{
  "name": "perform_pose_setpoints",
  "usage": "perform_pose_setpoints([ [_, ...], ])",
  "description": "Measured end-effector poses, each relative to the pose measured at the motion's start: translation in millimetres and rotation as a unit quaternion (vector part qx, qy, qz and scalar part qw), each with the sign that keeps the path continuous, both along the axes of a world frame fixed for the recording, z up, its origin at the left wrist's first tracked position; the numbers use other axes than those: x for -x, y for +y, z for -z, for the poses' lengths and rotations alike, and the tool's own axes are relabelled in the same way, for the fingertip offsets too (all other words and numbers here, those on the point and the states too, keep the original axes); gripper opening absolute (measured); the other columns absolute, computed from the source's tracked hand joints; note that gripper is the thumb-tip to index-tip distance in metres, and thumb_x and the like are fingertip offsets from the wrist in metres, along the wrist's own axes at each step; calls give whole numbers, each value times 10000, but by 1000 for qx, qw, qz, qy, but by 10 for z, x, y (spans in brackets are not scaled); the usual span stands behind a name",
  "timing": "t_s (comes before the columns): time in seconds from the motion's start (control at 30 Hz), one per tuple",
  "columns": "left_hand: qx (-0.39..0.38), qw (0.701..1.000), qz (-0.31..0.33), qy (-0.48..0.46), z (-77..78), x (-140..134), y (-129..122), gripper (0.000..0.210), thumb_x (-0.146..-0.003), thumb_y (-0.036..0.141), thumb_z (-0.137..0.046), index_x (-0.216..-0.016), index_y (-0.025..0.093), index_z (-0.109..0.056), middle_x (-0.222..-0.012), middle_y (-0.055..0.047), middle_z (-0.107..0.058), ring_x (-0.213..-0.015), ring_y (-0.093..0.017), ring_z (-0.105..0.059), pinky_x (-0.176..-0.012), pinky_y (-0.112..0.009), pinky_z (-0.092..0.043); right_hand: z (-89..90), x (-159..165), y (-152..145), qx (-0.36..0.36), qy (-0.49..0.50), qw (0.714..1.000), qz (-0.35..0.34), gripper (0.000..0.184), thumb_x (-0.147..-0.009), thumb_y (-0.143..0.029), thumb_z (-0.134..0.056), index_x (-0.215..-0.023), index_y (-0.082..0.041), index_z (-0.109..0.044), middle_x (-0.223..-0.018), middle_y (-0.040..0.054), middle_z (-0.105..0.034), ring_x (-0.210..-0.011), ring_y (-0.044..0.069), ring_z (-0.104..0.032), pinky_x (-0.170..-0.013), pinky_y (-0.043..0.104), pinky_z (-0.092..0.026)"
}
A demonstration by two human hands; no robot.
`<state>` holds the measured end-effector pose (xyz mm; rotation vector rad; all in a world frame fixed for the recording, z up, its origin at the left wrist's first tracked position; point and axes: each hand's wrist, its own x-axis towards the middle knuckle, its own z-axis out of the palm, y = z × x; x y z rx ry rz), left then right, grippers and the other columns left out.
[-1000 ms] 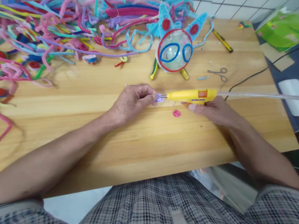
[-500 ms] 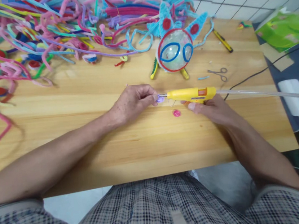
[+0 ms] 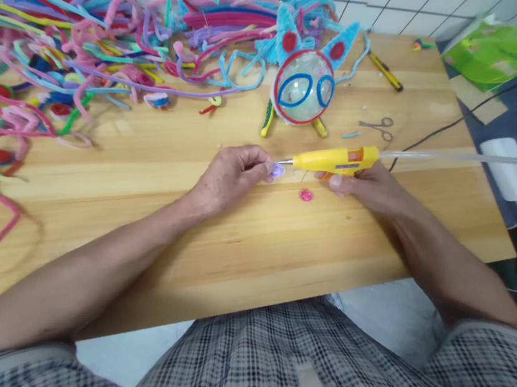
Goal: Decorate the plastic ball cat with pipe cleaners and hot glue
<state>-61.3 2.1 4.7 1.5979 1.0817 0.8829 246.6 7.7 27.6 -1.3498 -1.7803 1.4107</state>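
1. Pinching a small purple fuzzy piece [image 3: 278, 170]: left hand [image 3: 237, 177], grip closed at thumb and fingers, piece poking out on the right-hand side of the fingertips.
2. Right hand [image 3: 371, 187]: grip wrapped round the handle of a yellow glue gun [image 3: 320, 161].
3. Key relation: gun's long axis runs roughly left-right, metal nozzle [image 3: 286, 162] aimed left at the purple piece's upper edge. Tip right at it; can't tell if touching.
4. Clear glue stick [image 3: 452, 157] trails out the gun's rear, same line, to the right.
5. Pink coiled disc [image 3: 306, 195] flat on the worktop [image 3: 247, 251], wearer's side of the gun, between hands, nearer the right thumb.
6. Beyond gun: scissors [image 3: 382, 128], blue offcut [image 3: 352, 135], blue-eared clear head [image 3: 311, 102].
7. Far left: pipe-cleaner pile [image 3: 80, 83].
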Motion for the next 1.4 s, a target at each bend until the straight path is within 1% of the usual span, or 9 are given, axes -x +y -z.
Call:
perform_pose_setpoints([
  [0.13,1,1000,0,7,-6,1,-1,237,-998,369,-762,-887,167,-820,-761,-26,-774,-652,-130,-613,-613,-258,-421,-22,23,-2,-9,-27,1000,-5,372,-847,-602,-900,-961,-253,-847,-738,10,-719,-701,196,-648,-619,328,-523],
  [0.33,10,1000,5,-4,-26,-4,-2,236,-990,365,-769,-878,163,-819,-766,-21,-774,-657,-124,-607,-622,-256,-429,-27,29,-8,-11,-35,999,-3,390,-860,-621,-884,-996,-256,-851,-741,5,-702,-661,180,-610,-589,322,-496],
  [0.53,15,1000,0,0,-30,-3,-5,233,-986,368,-779,-882,164,-824,-724,-15,-755,-618,-121,-584,-593,-259,-403,-28,23,-9,-16,-35,999,-15,390,-885,-628,-867,-1017,-261,-854,-754,14,-707,-724,207,-653,-632,342,-531],
  [0.63,15,1000,4,-5,-19,-3,-2,220,-994,351,-767,-887,166,-821,-788,-30,-801,-672,-132,-652,-639,-256,-461,-24,35,-14,-12,-37,999,-7,388,-876,-630,-876,-1003,-265,-841,-808,29,-729,-722,207,-641,-627,349,-522],
  [0.77,10,1000,9,-16,-4,-2,6,206,-998,327,-756,-892,162,-819,-854,-53,-839,-758,-154,-723,-709,-261,-518,-26,34,-13,-5,-26,1000,-1,442,-879,-676,-867,-997,-253,-825,-756,17,-680,-638,180,-568,-586,353,-489],
  [0.9,8,1000,8,-14,-18,6,9,213,-994,333,-751,-890,159,-818,-803,-41,-817,-689,-135,-675,-647,-249,-472,-46,25,-4,2,-16,1000,-14,468,-863,-714,-874,-950,-259,-810,-733,9,-676,-618,167,-539,-572,344,-488],
  [1.03,16,1000,6,-1,-51,13,7,225,-989,357,-776,-886,160,-812,-728,-14,-770,-637,-120,-621,-617,-240,-446,-42,35,-9,3,-22,1000,-12,451,-864,-658,-896,-1005,-233,-836,-731,8,-653,-661,174,-562,-586,326,-476],
  [1.27,19,999,14,-22,-20,13,22,263,-998,394,-787,-884,160,-825,-831,-45,-832,-706,-129,-686,-674,-243,-493,-17,38,-4,27,49,998,-9,376,-880,-624,-912,-933,-264,-814,-722,-8,-606,-616,148,-487,-576,334,-426],
  [1.4,24,999,12,-28,-12,24,31,288,-1000,422,-808,-882,160,-819,-812,-45,-828,-682,-124,-674,-663,-241,-494,-50,28,11,61,89,994,-30,345,-885,-605,-911,-884,-281,-794,-673,-29,-563,-587,145,-457,-576,346,-423],
])
